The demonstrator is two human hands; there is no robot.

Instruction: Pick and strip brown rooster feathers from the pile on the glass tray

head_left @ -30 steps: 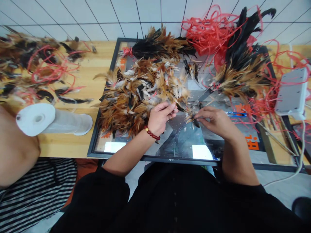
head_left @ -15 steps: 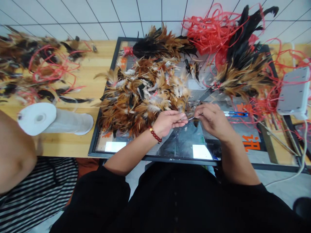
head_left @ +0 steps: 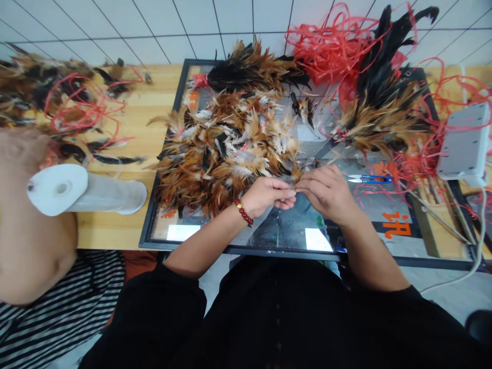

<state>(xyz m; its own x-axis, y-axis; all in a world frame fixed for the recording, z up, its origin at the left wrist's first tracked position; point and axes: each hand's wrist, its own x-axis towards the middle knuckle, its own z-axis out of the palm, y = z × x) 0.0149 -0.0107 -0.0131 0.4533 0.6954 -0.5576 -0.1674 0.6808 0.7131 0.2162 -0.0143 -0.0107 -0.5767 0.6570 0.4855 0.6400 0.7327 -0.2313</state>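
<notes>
My left hand (head_left: pixel 271 196), with a red bead bracelet at the wrist, is closed in a pinch. My right hand (head_left: pixel 323 192) is closed too, its fingertips meeting the left ones. What lies between the fingertips is too small to name; a brownish feather tip shows just above them. Both hands are over the glass top (head_left: pixel 284 230), at the lower right edge of a heap of brown and white feathers (head_left: pixel 230 154). Blue-handled snips (head_left: pixel 371 179) lie right of my right hand.
Dark feather bundles (head_left: pixel 246 72) and red plastic strings (head_left: pixel 334 46) lie at the back. A grey-white box (head_left: pixel 463 143) stands far right. On the left are a white spool (head_left: pixel 111 193), more feathers (head_left: pixel 26 92) and another person's arm (head_left: pixel 34 220).
My right hand has moved left and its fingertips now meet those of my left hand. The other person's arm has moved further into view behind the spool.
</notes>
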